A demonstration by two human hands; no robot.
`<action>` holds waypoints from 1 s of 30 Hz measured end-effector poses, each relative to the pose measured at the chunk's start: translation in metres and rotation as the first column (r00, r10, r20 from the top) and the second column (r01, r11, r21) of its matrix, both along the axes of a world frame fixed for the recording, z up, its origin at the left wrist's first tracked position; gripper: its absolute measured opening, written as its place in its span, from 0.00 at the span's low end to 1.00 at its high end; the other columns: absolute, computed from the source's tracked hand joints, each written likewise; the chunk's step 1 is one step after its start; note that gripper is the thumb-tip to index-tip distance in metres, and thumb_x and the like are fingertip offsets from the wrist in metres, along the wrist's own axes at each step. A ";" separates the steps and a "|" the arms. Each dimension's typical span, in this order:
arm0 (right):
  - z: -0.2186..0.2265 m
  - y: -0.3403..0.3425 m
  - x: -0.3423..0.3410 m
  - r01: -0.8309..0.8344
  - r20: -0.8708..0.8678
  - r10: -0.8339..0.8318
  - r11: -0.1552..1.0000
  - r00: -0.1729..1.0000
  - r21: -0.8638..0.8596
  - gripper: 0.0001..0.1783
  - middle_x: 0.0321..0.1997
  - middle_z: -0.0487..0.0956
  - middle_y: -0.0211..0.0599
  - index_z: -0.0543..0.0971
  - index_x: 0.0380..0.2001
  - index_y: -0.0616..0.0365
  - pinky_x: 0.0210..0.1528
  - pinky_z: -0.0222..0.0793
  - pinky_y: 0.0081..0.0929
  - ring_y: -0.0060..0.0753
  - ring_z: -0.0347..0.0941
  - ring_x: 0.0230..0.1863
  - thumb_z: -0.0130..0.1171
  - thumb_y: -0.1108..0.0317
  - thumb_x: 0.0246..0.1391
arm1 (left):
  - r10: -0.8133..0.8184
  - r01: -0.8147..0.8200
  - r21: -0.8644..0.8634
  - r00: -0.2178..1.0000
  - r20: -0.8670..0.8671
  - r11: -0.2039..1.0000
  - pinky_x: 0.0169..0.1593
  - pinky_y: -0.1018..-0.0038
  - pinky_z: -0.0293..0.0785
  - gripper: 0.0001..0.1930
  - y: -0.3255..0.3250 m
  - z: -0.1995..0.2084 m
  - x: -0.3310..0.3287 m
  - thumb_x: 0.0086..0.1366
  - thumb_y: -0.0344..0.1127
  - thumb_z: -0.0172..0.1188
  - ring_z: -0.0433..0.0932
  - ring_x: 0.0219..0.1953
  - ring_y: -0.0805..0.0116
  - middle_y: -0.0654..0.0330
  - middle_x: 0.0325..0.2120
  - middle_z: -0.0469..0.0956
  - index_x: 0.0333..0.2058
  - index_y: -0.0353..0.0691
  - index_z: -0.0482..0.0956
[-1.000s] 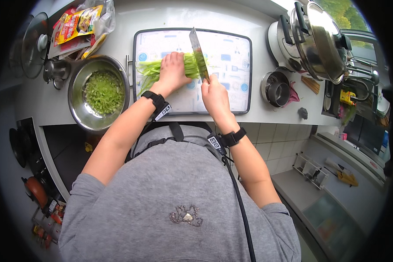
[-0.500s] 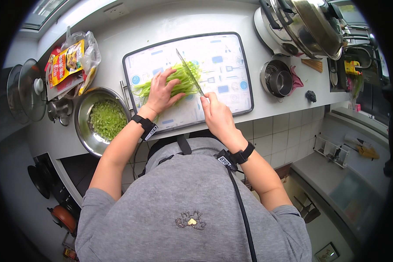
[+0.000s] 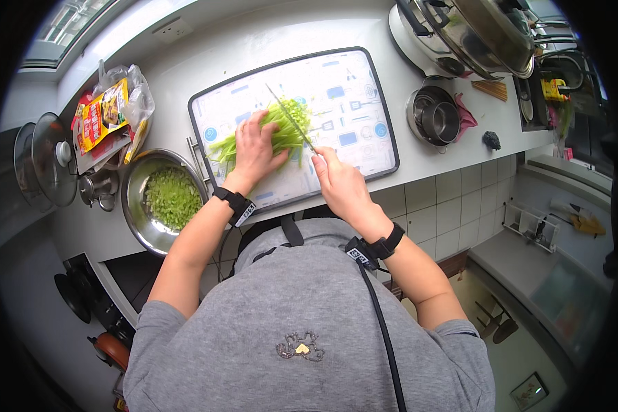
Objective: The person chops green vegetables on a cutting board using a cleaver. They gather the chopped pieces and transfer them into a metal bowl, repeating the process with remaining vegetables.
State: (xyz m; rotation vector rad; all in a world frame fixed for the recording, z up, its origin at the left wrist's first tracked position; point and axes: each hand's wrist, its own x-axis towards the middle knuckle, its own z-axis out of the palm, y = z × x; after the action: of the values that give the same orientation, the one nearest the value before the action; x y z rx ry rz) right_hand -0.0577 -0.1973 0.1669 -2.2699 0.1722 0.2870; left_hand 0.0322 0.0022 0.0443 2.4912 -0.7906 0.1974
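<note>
A bunch of thin green celery stalks (image 3: 286,137) lies across the patterned white cutting board (image 3: 353,154). My left hand (image 3: 256,151) rests on the bunch with curled fingers, holding it down. Gripped by its handle in my right hand (image 3: 341,182) is a knife (image 3: 292,119). Its blade slants away to the far left across the right end of the stalks, beside my left fingers. Small cut pieces (image 3: 296,108) lie around the blade. Left of the board stands a steel bowl (image 3: 137,228) with chopped celery (image 3: 174,198) in it.
Food packets and plastic bags (image 3: 108,117) lie at the far left, near glass lids (image 3: 53,161) and a small metal pot (image 3: 97,189). Right of the board are nested steel pots (image 3: 438,122), a pink cloth (image 3: 465,118) and a large lidded steamer (image 3: 467,34).
The view has shifted and turned slightly. The knife blade leans a little more to the left. My left hand stays on the celery stalks.
</note>
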 end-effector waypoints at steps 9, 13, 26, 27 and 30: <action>-0.011 0.008 0.014 -0.019 0.013 0.019 1.000 1.000 -0.007 0.18 0.30 0.81 0.59 0.76 0.48 0.60 0.36 0.74 0.54 0.65 0.79 0.34 0.45 0.57 0.71 | 0.076 -0.075 0.033 0.996 -0.054 0.997 0.66 0.46 0.52 0.44 -0.006 0.000 -0.004 0.43 0.53 0.77 0.58 0.66 0.46 0.46 0.62 0.60 0.56 0.42 0.67; -0.016 0.002 0.022 -0.023 -0.023 0.024 0.999 0.999 0.031 0.18 0.28 0.81 0.59 0.76 0.42 0.62 0.35 0.74 0.54 0.64 0.79 0.33 0.47 0.57 0.71 | 0.135 -0.118 0.151 0.985 -0.109 0.981 0.68 0.36 0.42 0.56 -0.015 0.006 -0.013 0.41 0.61 0.77 0.48 0.71 0.40 0.45 0.67 0.52 0.63 0.39 0.60; -0.016 0.004 0.024 -0.052 -0.054 0.051 0.998 0.997 -0.016 0.18 0.32 0.81 0.60 0.76 0.47 0.59 0.39 0.73 0.55 0.67 0.78 0.37 0.45 0.56 0.71 | 0.351 -0.283 0.332 0.922 -0.165 0.900 0.67 0.26 0.30 0.55 -0.043 -0.001 -0.022 0.42 0.57 0.75 0.36 0.74 0.38 0.45 0.68 0.46 0.65 0.37 0.59; -0.014 0.003 0.024 -0.066 -0.050 0.064 0.997 0.997 -0.028 0.18 0.32 0.81 0.60 0.76 0.48 0.59 0.38 0.73 0.54 0.66 0.78 0.37 0.45 0.56 0.71 | 0.352 -0.285 0.321 0.920 -0.173 0.903 0.68 0.27 0.31 0.55 -0.042 -0.001 -0.021 0.42 0.56 0.75 0.37 0.74 0.40 0.46 0.68 0.47 0.65 0.37 0.59; -0.012 -0.003 0.027 -0.103 -0.050 0.101 0.994 0.994 -0.034 0.18 0.32 0.81 0.60 0.76 0.49 0.59 0.38 0.73 0.54 0.66 0.78 0.36 0.46 0.56 0.71 | 0.324 -0.276 0.265 0.933 -0.159 0.924 0.69 0.33 0.37 0.54 -0.036 -0.001 -0.018 0.41 0.52 0.75 0.44 0.73 0.45 0.48 0.67 0.51 0.65 0.39 0.59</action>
State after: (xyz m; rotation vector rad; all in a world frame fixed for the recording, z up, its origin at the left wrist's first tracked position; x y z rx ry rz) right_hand -0.0311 -0.1999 0.1553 -2.3133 0.0876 0.3956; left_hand 0.0138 -0.0341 0.0433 2.7987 -0.3603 -0.0471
